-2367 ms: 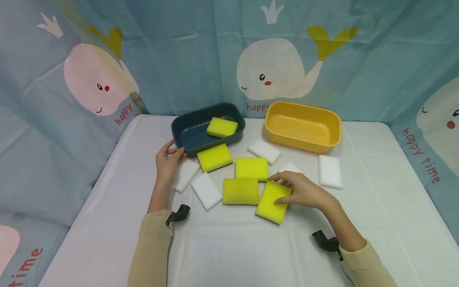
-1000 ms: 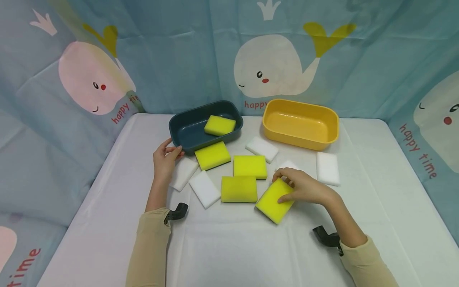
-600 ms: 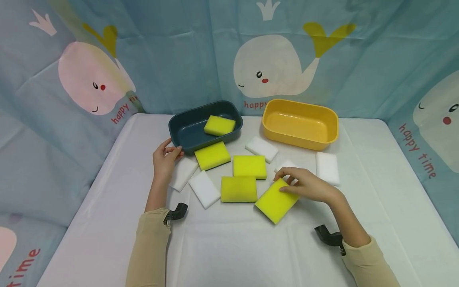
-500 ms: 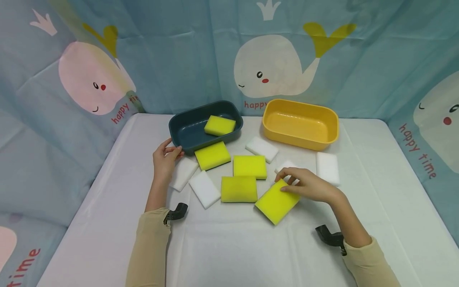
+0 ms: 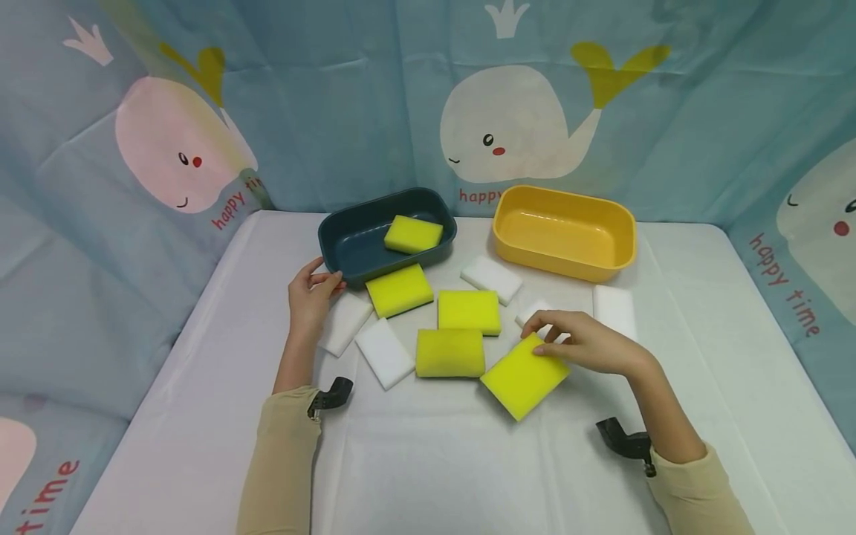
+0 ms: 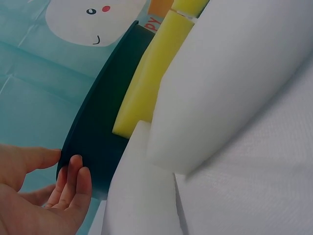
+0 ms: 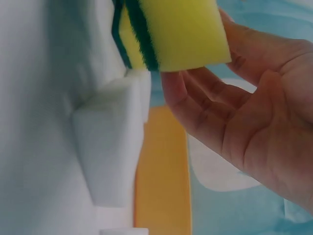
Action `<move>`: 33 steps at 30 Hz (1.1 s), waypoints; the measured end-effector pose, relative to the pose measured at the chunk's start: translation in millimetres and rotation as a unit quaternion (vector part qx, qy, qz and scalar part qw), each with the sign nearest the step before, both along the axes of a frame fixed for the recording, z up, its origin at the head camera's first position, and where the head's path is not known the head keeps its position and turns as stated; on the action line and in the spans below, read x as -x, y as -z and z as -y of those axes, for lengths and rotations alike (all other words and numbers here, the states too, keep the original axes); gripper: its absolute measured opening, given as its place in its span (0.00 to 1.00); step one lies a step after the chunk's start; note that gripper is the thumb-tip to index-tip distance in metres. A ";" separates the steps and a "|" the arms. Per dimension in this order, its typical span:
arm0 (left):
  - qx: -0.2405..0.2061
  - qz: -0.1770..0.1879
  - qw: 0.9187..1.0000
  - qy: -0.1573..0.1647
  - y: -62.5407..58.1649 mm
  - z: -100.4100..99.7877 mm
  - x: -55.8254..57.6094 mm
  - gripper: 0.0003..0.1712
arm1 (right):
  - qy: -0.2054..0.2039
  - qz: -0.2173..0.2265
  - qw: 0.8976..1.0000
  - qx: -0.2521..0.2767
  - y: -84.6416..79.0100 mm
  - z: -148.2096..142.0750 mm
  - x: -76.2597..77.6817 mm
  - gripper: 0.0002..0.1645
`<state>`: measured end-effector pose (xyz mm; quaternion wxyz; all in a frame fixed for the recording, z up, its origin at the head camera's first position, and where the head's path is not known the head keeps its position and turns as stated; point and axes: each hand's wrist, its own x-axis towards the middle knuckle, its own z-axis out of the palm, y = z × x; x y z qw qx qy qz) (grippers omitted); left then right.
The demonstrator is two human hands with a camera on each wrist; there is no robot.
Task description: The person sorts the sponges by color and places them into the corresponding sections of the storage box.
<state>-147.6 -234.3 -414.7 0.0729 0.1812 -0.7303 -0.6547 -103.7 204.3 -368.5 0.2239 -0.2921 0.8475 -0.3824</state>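
Observation:
My right hand [image 5: 588, 342] pinches a yellow sponge [image 5: 524, 377] by its upper right edge, thumb on the yellow face. The right wrist view shows the dark green scouring layer under that sponge [image 7: 188, 34]. My left hand [image 5: 310, 301] holds the near left corner of a dark teal tray [image 5: 364, 273], its thumb and fingers around the corner; the left wrist view shows the fingers against the tray wall [image 6: 100, 137]. One yellow sponge [image 5: 413, 235] lies inside this tray. Left of the held one are more yellow sponges [image 5: 449, 354] on the table.
A yellow tray [image 5: 565, 256] stands at the back right. Several white sponge blocks [image 5: 384, 353] lie scattered, one [image 5: 614, 308] partly behind my right hand and another [image 5: 344, 323] beside my left. A blue curtain with whales [image 5: 368, 111] rises behind the table [image 5: 428, 461].
My right hand has moved right and turned the yellow sponge from near upright to a slant, with its right end swung outward. The left hand has stayed at the teal tray's corner.

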 end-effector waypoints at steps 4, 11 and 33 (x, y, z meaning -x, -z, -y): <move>-0.001 0.000 1.000 -0.006 1.3 -1.0 0.1 0.35 | -0.006 -0.002 1.000 -0.009 -6.8 -1.8 2.5 0.13; -0.006 0.002 1.000 -0.006 3.2 -0.5 1.4 0.36 | -0.029 0.003 0.999 -0.026 -17.1 -4.6 7.0 0.12; -0.015 -0.005 1.000 -0.001 2.6 0.3 3.3 0.36 | -0.016 -0.002 0.999 -0.040 -26.0 -6.3 12.3 0.12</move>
